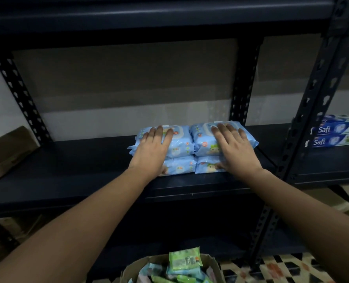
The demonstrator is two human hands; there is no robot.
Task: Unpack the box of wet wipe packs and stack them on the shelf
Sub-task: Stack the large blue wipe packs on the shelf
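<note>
Left hand (152, 145): laid flat, fingers straight and spread, on the top left pack (179, 142); nothing is gripped.
Right hand (233, 147): laid flat, fingers spread, on the top right pack (203, 140); thumb reaches down to the lower right pack (205, 165).
Packs: four blue wet wipe packs under the hands, two side by side and two high, touching each other.
Reason for hold: judged to be a press to square and settle the stack so both columns sit level and flush.
Shelf (67, 176): dark metal board, matt; the stack sits near its front edge, between the hands and the back wall.
Box (141, 266): open cardboard, below and between the forearms, holding more packs in green and blue.
Task state: judged early; many packs remain in the box.
Room: dim; perforated dark uprights (20, 94); toothpaste cartons (335, 133) on the next shelf, well right of the right hand; patterned floor below.
</note>
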